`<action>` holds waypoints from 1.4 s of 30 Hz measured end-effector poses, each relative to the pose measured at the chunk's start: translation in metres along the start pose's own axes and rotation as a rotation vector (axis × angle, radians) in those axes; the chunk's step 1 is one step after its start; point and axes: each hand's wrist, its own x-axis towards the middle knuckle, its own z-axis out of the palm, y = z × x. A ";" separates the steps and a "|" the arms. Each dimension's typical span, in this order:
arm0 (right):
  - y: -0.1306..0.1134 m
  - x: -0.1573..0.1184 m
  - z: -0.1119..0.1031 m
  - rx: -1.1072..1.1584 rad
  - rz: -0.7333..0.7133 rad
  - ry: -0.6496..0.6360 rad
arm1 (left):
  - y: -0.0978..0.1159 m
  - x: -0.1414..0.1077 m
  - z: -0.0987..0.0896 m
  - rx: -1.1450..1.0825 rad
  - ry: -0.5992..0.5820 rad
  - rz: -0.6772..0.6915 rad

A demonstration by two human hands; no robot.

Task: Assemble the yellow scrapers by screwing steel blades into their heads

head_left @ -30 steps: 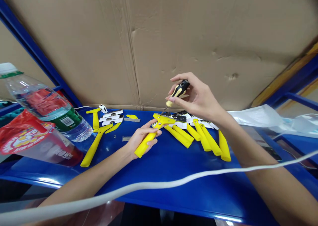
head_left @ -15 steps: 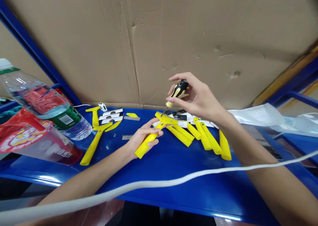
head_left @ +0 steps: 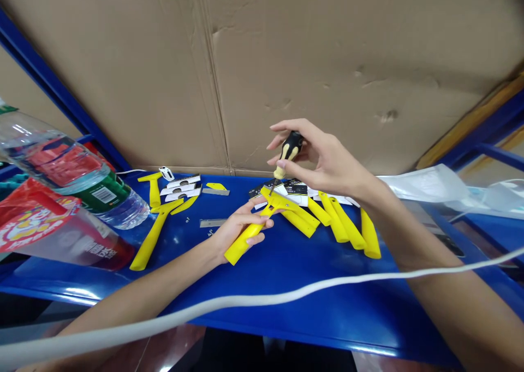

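My left hand (head_left: 241,227) is closed round the handle of a yellow scraper (head_left: 245,244), its wide head tilted up and away from me. A short screwdriver (head_left: 290,147) with a black and cream grip is held by the fingers of my right hand (head_left: 323,154). Its shaft points down and the tip meets the scraper head near a screw hole. Just left of my left hand lies a flat metal blade (head_left: 212,223), with a few tiny screws (head_left: 210,232) beside it.
Several yellow handles (head_left: 339,225) lie to the right, by black-and-white packets (head_left: 297,189). Left are more yellow scraper parts (head_left: 153,238), white blade packs (head_left: 182,186), a water bottle (head_left: 102,189) and a plastic cup (head_left: 94,241). A white cable (head_left: 254,300) crosses in front; cardboard (head_left: 327,61) stands behind.
The screwdriver has become more upright, and my right hand has shifted slightly left. The scraper stays in my left hand, its head turned a little. The view has shifted slightly.
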 end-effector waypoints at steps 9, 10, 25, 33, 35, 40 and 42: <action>-0.003 0.000 0.000 0.049 0.036 -0.044 | -0.009 0.000 -0.003 -0.043 0.045 0.000; -0.003 0.000 0.000 0.058 0.049 -0.049 | -0.010 0.000 -0.003 -0.042 0.049 -0.004; -0.002 0.000 -0.002 -0.007 0.090 -0.094 | -0.016 0.003 -0.002 0.002 0.086 -0.029; -0.001 -0.001 -0.001 -0.016 0.101 -0.081 | -0.017 0.004 -0.005 0.022 0.107 -0.018; 0.001 -0.001 -0.001 -0.038 0.087 -0.104 | -0.016 0.004 -0.005 0.025 0.108 -0.025; 0.002 -0.001 0.002 0.002 0.124 -0.123 | -0.016 0.005 -0.005 0.023 0.116 -0.028; 0.002 -0.001 0.002 -0.025 0.118 -0.117 | -0.016 0.005 -0.005 0.017 0.115 -0.031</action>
